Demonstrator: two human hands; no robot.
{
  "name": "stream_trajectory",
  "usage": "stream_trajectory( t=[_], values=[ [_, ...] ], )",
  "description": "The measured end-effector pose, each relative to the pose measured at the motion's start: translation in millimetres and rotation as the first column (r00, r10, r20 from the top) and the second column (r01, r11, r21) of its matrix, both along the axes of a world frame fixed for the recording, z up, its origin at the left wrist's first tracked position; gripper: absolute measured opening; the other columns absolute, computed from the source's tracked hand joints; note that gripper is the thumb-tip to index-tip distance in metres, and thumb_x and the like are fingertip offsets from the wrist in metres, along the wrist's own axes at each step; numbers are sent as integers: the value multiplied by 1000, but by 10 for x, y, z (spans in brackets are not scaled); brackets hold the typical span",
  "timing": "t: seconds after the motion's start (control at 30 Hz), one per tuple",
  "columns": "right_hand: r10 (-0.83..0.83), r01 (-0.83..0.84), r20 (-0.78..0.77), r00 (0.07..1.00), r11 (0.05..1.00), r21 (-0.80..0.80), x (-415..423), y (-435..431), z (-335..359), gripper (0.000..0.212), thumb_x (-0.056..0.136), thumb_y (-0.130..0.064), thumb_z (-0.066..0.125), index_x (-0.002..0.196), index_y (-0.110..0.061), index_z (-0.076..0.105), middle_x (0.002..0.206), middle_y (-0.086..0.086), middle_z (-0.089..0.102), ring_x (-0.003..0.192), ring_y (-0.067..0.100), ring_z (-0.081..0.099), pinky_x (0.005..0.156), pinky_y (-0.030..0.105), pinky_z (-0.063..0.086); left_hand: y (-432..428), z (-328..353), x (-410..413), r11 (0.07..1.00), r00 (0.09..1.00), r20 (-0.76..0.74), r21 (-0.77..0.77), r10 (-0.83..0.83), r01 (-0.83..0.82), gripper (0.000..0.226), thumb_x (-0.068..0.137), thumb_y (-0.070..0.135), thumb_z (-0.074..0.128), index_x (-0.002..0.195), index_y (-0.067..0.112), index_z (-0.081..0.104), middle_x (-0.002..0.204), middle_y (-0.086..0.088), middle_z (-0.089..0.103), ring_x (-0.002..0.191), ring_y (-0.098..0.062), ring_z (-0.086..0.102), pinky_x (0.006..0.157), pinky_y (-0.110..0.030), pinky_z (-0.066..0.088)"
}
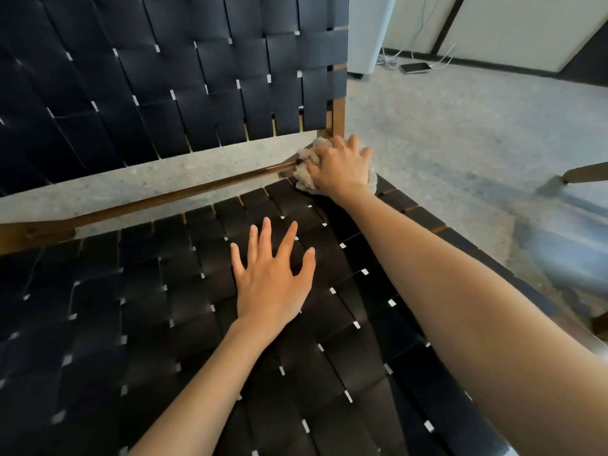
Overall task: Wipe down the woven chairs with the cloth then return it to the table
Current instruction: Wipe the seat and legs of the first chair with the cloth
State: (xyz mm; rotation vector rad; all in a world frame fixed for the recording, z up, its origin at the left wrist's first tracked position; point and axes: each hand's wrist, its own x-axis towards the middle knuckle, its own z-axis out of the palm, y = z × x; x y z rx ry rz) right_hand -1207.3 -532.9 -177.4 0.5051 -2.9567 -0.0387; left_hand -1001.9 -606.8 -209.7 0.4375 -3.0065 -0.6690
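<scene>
A chair with black woven straps fills the view: its seat (164, 324) spreads below me and its backrest (164, 77) rises at the top left, both on a brown wooden frame (158, 200). My right hand (339, 166) grips a crumpled beige cloth (304, 177) and presses it on the seat's far right corner, beside the rear wooden rail. My left hand (273, 274) rests flat on the middle of the seat with its fingers spread and holds nothing.
Speckled grey floor (444, 126) lies to the right of the chair. A phone (416, 67) with white cables lies on the floor near the far wall. Part of another chair's wooden leg (585, 174) shows at the right edge.
</scene>
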Motion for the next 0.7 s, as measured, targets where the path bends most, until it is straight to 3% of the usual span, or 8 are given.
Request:
stream_trajectory(
  t=[0.13,0.4,0.7],
  values=[
    [-106,107,40,994,994,-22,121,152,96,41,95,-46,43,129,-27,57,135,6,51,128,33,36,98,48,32,-12,9,8,1000,1000,23,-8,-20,21,60,93,61,15,149,41,7,160,-1,-5,146,-17,-12,112,-43,-15],
    [-111,113,106,988,993,-20,830,806,413,43,92,-49,44,133,-38,53,134,4,51,121,34,43,96,44,36,-145,102,282,975,962,167,-19,-217,223,55,94,58,4,146,44,-6,158,6,-14,144,-13,-17,113,-38,-15],
    [-241,248,79,967,963,-103,1786,1653,754,41,88,-51,48,127,-42,59,126,2,57,114,32,50,89,38,40,-32,369,931,977,960,182,22,-211,211,51,101,47,13,150,35,6,159,10,0,146,-12,-4,117,-36,-4]
  ],
)
